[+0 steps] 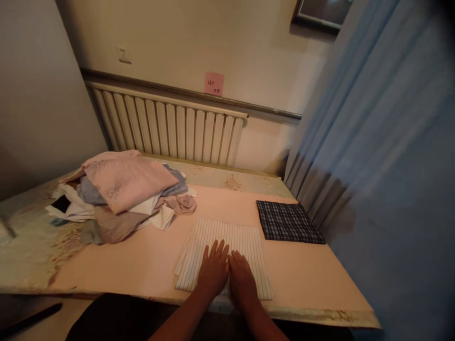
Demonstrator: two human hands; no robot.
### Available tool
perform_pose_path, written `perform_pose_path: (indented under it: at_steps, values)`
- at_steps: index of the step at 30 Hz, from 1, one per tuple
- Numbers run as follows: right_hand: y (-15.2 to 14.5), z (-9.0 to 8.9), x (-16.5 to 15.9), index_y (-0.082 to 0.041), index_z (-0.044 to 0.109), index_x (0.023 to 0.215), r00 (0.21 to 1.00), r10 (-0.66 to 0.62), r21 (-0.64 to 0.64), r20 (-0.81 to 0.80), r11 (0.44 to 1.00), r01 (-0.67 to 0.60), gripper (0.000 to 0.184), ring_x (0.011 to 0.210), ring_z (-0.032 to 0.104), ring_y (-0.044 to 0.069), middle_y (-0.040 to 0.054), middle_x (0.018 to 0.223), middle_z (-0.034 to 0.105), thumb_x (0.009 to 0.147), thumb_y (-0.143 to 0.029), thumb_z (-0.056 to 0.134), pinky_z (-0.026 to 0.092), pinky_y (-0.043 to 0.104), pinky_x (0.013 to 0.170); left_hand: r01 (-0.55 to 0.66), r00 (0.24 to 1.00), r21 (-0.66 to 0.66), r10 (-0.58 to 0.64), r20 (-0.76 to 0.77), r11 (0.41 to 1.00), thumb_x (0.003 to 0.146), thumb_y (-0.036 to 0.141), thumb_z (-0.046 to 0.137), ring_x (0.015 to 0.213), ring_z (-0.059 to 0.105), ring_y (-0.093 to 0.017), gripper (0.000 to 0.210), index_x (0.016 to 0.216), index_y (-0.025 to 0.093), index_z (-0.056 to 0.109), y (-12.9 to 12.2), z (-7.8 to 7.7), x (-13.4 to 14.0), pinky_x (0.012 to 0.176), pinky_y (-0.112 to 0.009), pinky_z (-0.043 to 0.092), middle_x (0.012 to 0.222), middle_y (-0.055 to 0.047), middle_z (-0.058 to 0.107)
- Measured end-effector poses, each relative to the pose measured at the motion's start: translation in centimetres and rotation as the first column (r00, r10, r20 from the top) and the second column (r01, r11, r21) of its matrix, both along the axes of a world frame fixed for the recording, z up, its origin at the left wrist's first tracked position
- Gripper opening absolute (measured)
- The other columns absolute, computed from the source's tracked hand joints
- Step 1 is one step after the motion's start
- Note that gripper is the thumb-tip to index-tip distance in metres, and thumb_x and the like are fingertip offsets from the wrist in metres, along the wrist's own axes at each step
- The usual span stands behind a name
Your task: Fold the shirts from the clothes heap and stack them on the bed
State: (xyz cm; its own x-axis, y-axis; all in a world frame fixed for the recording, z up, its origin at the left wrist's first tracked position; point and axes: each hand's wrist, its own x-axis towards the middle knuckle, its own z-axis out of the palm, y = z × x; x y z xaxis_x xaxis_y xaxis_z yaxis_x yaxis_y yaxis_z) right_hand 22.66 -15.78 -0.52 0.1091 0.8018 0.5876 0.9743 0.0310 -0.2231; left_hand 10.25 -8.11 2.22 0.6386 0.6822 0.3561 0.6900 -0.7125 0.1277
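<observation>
- Both the left hand (214, 266) and right hand (243, 278) lay flat on the striped cloth (227, 231), the grip outstretched, pinching nothing
- The striped cloth sat near the front of the tabletop (298, 286), between the clothes pile (131, 183) and checked cloth (289, 221)
- Light, even pressure seemed best for smoothing; its uneven left edges probably needed lining up
</observation>
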Motion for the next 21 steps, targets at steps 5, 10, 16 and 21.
perform_pose_path:
  at_steps: [5,10,16,21]
  values:
    - [0.2,-0.3,-0.4,-0.017,0.057,0.131,1.000,-0.003,-0.054,0.008,0.999,0.004,0.045,0.133,0.045,0.024,0.0100,0.135,0.058,0.090,-0.009,0.039,0.033,0.047,0.112,-0.003,1.000,-0.024,0.003,-0.012,1.000,0.091,0.028,0.040,0.142,0.031,-0.028,0.049,0.140,0.025,0.046,0.0,0.3,0.0,0.113,-0.054,0.026,0.151,-0.005,0.042]
    - [0.1,0.2,0.0,-0.017,0.057,0.130,0.999,-0.020,-0.083,0.030,0.996,0.023,0.043,0.133,0.044,0.025,0.0100,0.136,0.056,0.091,-0.011,0.040,0.030,0.049,0.113,0.002,1.000,0.000,-0.002,-0.011,1.000,0.092,0.029,0.039,0.141,0.032,-0.028,0.049,0.140,0.025,0.045,0.1,0.1,0.0,0.113,-0.054,0.026,0.151,-0.005,0.042]
    - [-0.7,0.7,0.0,-0.017,0.058,0.129,0.996,0.044,-0.106,0.079,0.994,-0.036,0.042,0.136,0.040,0.025,0.0110,0.139,0.054,0.090,-0.013,0.042,0.027,0.051,0.114,-0.006,1.000,0.021,0.006,0.001,1.000,0.092,0.029,0.040,0.141,0.032,-0.028,0.050,0.141,0.026,0.044,0.0,0.0,-0.1,0.113,-0.053,0.026,0.150,-0.005,0.043]
    - [-0.8,1.2,-0.2,-0.019,0.056,0.130,0.996,0.050,-0.086,0.074,0.995,-0.044,0.043,0.137,0.039,0.024,0.0090,0.139,0.054,0.090,-0.013,0.041,0.027,0.050,0.114,-0.007,1.000,0.008,0.007,0.007,1.000,0.093,0.029,0.038,0.140,0.034,-0.028,0.047,0.139,0.025,0.047,-0.2,0.6,-0.1,0.113,-0.053,0.027,0.149,-0.005,0.045]
